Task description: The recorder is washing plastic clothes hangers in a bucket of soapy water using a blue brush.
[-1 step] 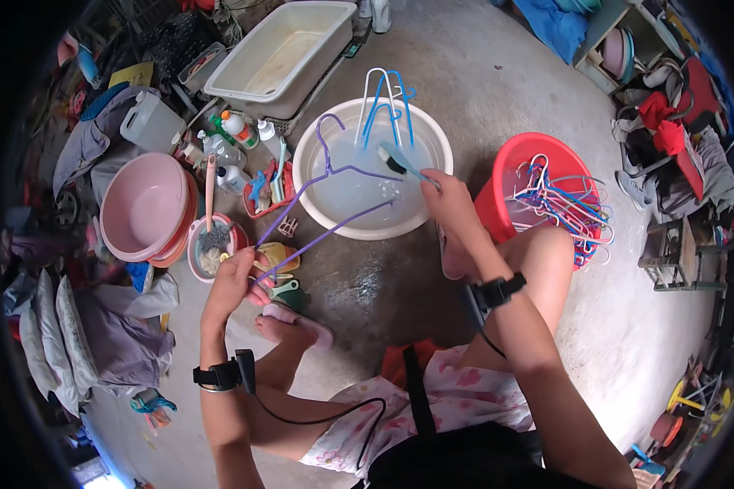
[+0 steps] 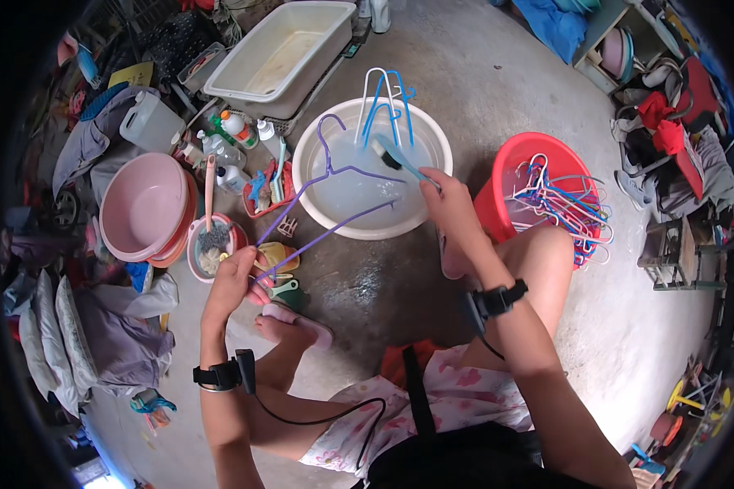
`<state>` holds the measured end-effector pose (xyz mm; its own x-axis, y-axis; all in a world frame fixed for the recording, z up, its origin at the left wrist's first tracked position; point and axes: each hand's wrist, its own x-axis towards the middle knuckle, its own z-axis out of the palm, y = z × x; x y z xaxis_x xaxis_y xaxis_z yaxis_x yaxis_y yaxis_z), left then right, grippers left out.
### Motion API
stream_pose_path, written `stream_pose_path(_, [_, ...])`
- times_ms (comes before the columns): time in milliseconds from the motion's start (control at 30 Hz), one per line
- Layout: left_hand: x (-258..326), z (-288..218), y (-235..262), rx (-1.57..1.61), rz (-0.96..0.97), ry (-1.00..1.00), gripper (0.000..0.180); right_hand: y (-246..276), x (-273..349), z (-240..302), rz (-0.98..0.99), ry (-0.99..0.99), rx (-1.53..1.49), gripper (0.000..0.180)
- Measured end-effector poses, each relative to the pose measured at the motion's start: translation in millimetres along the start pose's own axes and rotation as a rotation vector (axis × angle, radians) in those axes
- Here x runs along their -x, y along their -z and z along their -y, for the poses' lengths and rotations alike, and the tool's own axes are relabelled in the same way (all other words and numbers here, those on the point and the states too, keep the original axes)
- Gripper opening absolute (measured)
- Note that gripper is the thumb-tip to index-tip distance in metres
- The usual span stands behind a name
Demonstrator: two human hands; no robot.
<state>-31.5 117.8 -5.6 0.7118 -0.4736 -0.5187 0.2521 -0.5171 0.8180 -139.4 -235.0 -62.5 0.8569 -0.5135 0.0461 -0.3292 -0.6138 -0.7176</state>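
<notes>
My left hand (image 2: 238,275) is closed round one end of a purple clothes hanger (image 2: 329,170). The hanger's hook and far end reach over a cream basin (image 2: 375,234) of cloudy water. My right hand (image 2: 448,204) grips a scrubbing brush (image 2: 401,160) by its blue handle. The brush head, with dark and pale bristles, hangs above the water just beyond the hanger's far end; I see no contact between them. At the basin's far side, a white hanger (image 2: 369,85) and blue hangers (image 2: 409,114) stand partly in the water, their tops above the rim.
On the right, a red bucket (image 2: 491,183) holds several mixed hangers (image 2: 559,210). Pink basins (image 2: 143,204), a small pail (image 2: 196,257) with brushes, and bottles (image 2: 238,129) crowd the left. A large rectangular tub (image 2: 220,88) stands behind them.
The brush has tilted and shifted slightly away and to the left in my right hand. My left hand and the purple hanger look almost unmoved.
</notes>
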Motion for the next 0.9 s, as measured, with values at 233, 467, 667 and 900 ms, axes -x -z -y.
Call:
stream_pose_path(233, [-1.4, 6.1, -6.1, -0.162, -0.098, -0.129, 0.035, -18.1, 30.5, 68.5, -0.183, 0.395, 0.033, 0.03])
stream_pose_path(467, [2.7, 10.2, -16.4, -0.236, -0.192, -0.206, 0.041, -32.9, 0.4, 45.5, -0.205, 0.372, 0.186, 0.031])
stream_pose_path(667, [2.3, 4.2, -15.2, -0.393, -0.211, -0.402, 0.041, -38.9, 28.5, 59.5, -0.263, 0.434, 0.009, 0.035])
stream_pose_path(900, [1.1, 7.3, -20.4, -0.378, -0.207, -0.309, 0.04, -52.4, 67.5, 53.0, -0.179, 0.399, 0.065, 0.038])
